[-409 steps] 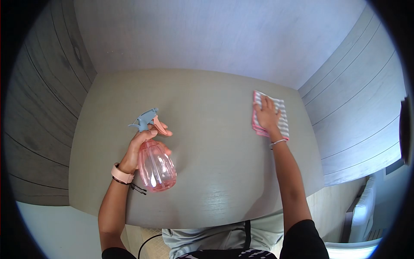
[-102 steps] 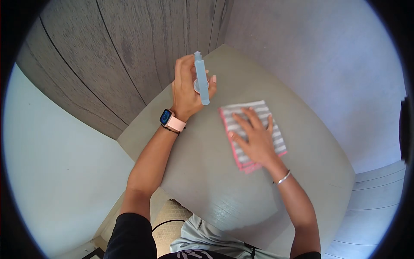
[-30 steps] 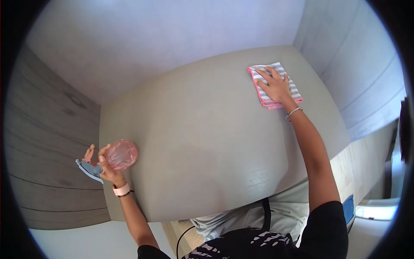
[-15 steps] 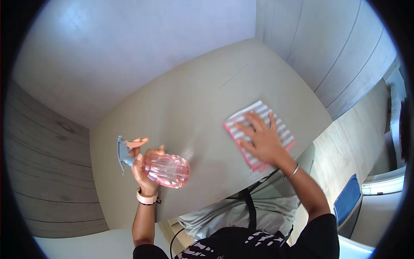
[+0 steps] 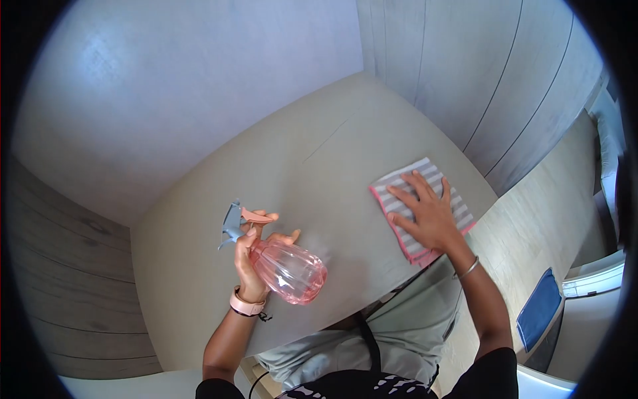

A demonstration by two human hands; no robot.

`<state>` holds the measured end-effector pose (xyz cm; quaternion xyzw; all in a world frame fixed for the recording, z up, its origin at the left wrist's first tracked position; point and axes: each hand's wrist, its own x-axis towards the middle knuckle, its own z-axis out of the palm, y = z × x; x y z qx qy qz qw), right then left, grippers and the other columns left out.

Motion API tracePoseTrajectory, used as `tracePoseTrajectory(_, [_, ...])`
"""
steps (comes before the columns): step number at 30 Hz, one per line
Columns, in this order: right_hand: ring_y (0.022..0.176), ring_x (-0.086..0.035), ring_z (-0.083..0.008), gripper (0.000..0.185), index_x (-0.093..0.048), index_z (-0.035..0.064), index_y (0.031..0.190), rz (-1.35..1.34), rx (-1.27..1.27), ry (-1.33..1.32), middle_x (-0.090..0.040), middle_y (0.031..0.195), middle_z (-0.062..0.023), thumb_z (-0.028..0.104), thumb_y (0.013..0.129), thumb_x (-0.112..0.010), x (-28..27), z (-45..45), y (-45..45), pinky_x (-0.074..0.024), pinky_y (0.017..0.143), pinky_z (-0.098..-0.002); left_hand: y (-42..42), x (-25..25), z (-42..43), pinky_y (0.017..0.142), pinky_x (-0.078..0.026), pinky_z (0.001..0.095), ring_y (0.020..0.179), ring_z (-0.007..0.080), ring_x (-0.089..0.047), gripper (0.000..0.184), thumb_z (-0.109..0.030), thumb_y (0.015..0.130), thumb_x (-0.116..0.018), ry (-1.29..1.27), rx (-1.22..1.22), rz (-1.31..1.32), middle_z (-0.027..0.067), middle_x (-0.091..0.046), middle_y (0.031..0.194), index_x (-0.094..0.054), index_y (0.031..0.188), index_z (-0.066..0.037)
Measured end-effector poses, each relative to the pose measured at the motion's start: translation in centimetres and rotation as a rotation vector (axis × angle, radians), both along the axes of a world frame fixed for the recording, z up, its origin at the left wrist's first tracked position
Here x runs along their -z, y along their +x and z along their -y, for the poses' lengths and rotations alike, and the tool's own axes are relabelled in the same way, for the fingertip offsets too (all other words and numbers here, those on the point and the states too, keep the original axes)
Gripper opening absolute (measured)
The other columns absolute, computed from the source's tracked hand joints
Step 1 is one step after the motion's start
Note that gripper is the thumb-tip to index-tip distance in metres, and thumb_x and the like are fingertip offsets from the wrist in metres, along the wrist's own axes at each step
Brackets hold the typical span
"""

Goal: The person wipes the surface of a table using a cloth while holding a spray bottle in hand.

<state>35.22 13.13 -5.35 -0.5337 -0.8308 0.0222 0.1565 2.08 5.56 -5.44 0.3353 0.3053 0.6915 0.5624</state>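
My left hand (image 5: 255,256) is wrapped round the neck of a pink see-through spray bottle (image 5: 290,271). The bottle is tilted, its grey-blue spray head (image 5: 232,223) towards the left and its base towards the right, with fingers by the pink trigger (image 5: 256,217). My right hand (image 5: 427,211) lies flat with fingers spread on a folded grey-and-white striped cloth (image 5: 425,174) with a pink edge. The cloth rests on the table (image 5: 345,199) near its right edge.
A pale wall (image 5: 199,80) borders the table at the back, with panelled walls (image 5: 458,73) at right and wood-look boards (image 5: 73,279) at left. A thin line (image 5: 330,136) marks the tabletop. A blue-topped item (image 5: 539,309) stands at lower right.
The spray bottle and my left hand have moved right. My right hand and the cloth have shifted right towards the table's edge. The camera view has turned slightly.
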Motion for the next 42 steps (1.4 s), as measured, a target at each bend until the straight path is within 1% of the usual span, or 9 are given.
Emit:
tracePoseTrajectory(7, [0.147, -0.028, -0.0269, 0.06, -0.047, 0.0293, 0.145, 0.07, 0.091, 0.073, -0.036, 0.153, -0.0084, 0.059, 0.093, -0.05, 0.3, -8.7, 1.6, -0.0111, 0.115, -0.0648, 1.9, 0.9, -1.0, 0.104, -0.041, 0.0604, 0.086, 0.027, -0.07, 0.048, -0.035, 0.095, -0.049, -0.043, 0.122, 0.044, 0.0106, -0.054, 0.126, -0.039, 0.133, -0.008])
tracePoseTrajectory(16, [0.144, -0.032, -0.0255, 0.061, -0.045, 0.0301, 0.146, 0.036, 0.162, 0.056, -0.034, 0.155, -0.0095, 0.061, 0.093, -0.044, -0.9, -18.0, -3.2, -0.0145, 0.118, -0.0565, 3.7, 1.0, 0.6, 0.104, -0.041, 0.0615, 0.081, 0.0238, -0.069, 0.044, -0.04, 0.094, -0.048, -0.133, 0.139, 0.05, 0.0074, -0.055, 0.122, -0.048, 0.126, -0.01])
tracePoseTrajectory(18, [0.144, -0.032, -0.0251, 0.062, -0.045, 0.0302, 0.147, 0.035, 0.17, 0.044, -0.033, 0.155, -0.0098, 0.061, 0.093, -0.043, -1.5, -20.7, -4.5, -0.0147, 0.118, -0.055, 3.9, 0.7, 0.1, 0.106, -0.04, 0.0612, 0.085, 0.0293, -0.069, 0.047, -0.034, 0.093, -0.049, -0.123, 0.161, 0.075, 0.0107, -0.055, 0.124, -0.04, 0.131, -0.007])
tracePoseTrajectory(24, [0.147, -0.027, -0.0212, 0.063, -0.044, 0.0311, 0.148, 0.03, 0.166, 0.029, -0.03, 0.159, -0.0081, 0.058, 0.091, -0.041, -3.7, -25.6, -7.6, -0.013, 0.12, -0.0502, 4.2, -0.7, -0.2, 0.104, -0.042, 0.0599, 0.086, 0.03, -0.069, 0.051, -0.03, 0.092, -0.048, -0.028, 0.072, 0.029, 0.0158, -0.05, 0.129, -0.037, 0.133, -0.003])
tracePoseTrajectory(28, [0.147, -0.027, -0.0195, 0.062, -0.044, 0.0321, 0.148, 0.034, 0.162, 0.046, -0.03, 0.159, -0.0071, 0.057, 0.092, -0.04, -3.7, -25.5, -7.9, -0.0128, 0.12, -0.0501, 2.8, -1.2, -0.7, 0.103, -0.043, 0.0579, 0.087, 0.03, -0.069, 0.054, -0.026, 0.092, -0.051, 0.108, -0.015, -0.124, 0.0183, -0.046, 0.132, -0.033, 0.135, 0.0])
tracePoseTrajectory(30, [0.147, -0.027, -0.019, 0.061, -0.044, 0.0323, 0.148, 0.042, 0.15, 0.059, -0.031, 0.159, -0.0065, 0.057, 0.092, -0.04, -3.4, -24.7, -7.3, -0.013, 0.12, -0.0501, 2.2, -1.9, -1.0, 0.105, -0.043, 0.0553, 0.087, 0.0303, -0.07, 0.054, -0.023, 0.093, -0.053, 0.262, -0.127, -0.451, 0.0186, -0.046, 0.132, -0.032, 0.136, 0.002])
tracePoseTrajectory(34, [0.146, -0.03, -0.0204, 0.059, -0.046, 0.0306, 0.147, 0.053, 0.078, 0.104, -0.035, 0.156, -0.006, 0.058, 0.094, -0.042, -2.4, -21.9, -4.5, -0.0148, 0.118, -0.0513, 0.9, -1.8, -1.9, 0.105, -0.042, 0.0483, 0.094, 0.023, -0.067, 0.045, -0.02, 0.097, -0.051, 0.323, -0.159, -0.753, 0.0159, -0.046, 0.132, -0.037, 0.133, 0.004])
tracePoseTrajectory(38, [0.144, -0.033, -0.0215, 0.056, -0.047, 0.0284, 0.146, 0.051, 0.001, 0.114, -0.038, 0.153, -0.0062, 0.054, 0.096, -0.044, -1.1, -18.2, -0.8, -0.0163, 0.117, -0.051, 0.6, -0.8, -3.2, 0.103, -0.042, 0.0459, 0.094, 0.0201, -0.066, 0.043, -0.01, 0.094, -0.056, 0.29, -0.159, -0.709, 0.0159, -0.045, 0.133, -0.039, 0.131, 0.004])
tracePoseTrajectory(42, [0.143, -0.034, -0.0223, 0.055, -0.048, 0.0268, 0.145, 0.086, 0.005, 0.107, -0.039, 0.151, -0.0071, 0.053, 0.097, -0.046, -0.4, -13.3, 2.7, -0.0169, 0.117, -0.051, 1.8, -1.3, -4.1, 0.084, -0.053, 0.0387, 0.086, 0.0206, -0.069, 0.046, -0.009, 0.091, -0.062, 0.331, -0.172, -0.736, 0.0166, -0.045, 0.13, -0.04, 0.13, 0.003])
